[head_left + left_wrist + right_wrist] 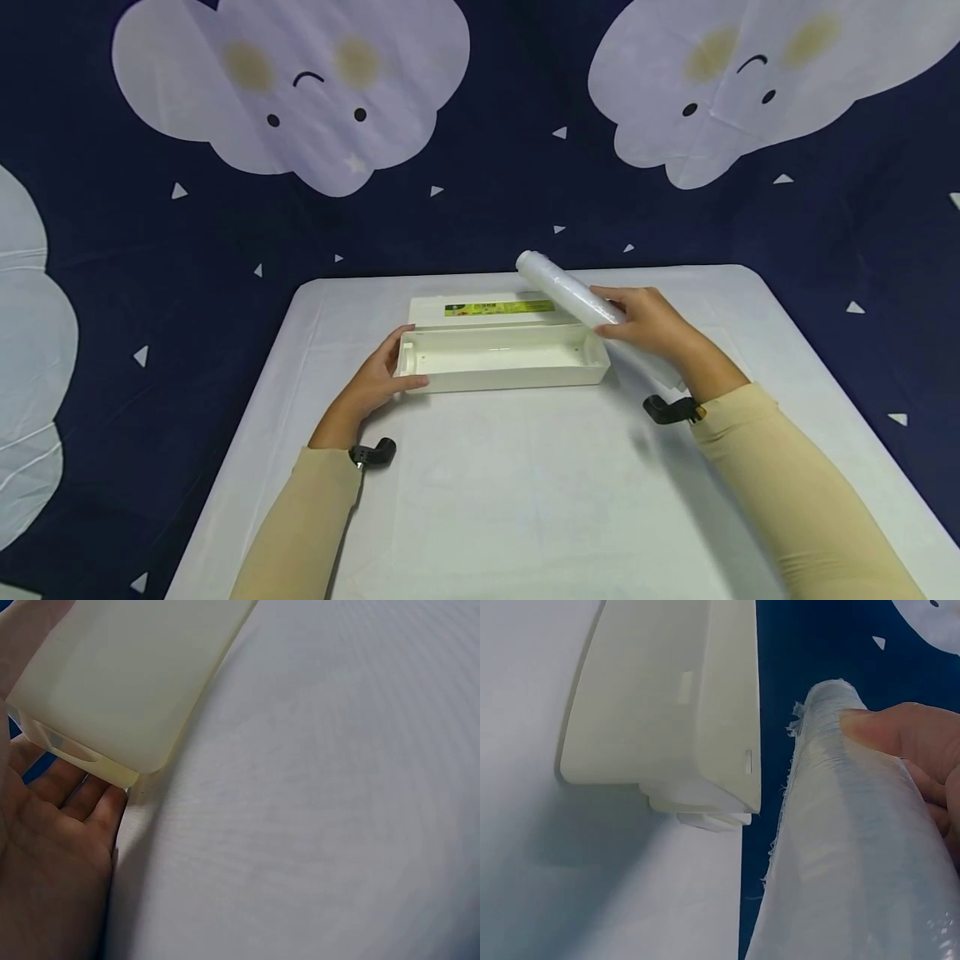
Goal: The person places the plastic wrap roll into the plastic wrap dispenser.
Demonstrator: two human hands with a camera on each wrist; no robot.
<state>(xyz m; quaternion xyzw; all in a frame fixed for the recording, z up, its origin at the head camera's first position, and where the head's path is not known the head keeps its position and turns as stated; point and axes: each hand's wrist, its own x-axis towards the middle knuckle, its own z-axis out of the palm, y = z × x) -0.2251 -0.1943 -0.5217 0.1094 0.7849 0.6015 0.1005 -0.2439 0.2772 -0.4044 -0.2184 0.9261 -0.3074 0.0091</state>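
A long white plastic box (501, 380) stands on the table with its lid (427, 312) folded back behind it; a green and yellow label runs along the lid. Its inside shows no roll. My left hand (375, 379) grips the box's left end, thumb at the front wall and fingers round the back corner. My right hand (645, 321) holds a roll of cling film (562, 287) near its middle, tilted, its far end raised over the lid. In the right wrist view the roll (847, 847) has a ragged film edge, and the thumb presses along it.
The white-covered table (525, 483) has rounded far corners. Behind it hangs a dark blue cloth (510, 167) with cloud faces and small triangles. Each wrist carries a black camera mount, one on the left (372, 452) and one on the right (671, 410).
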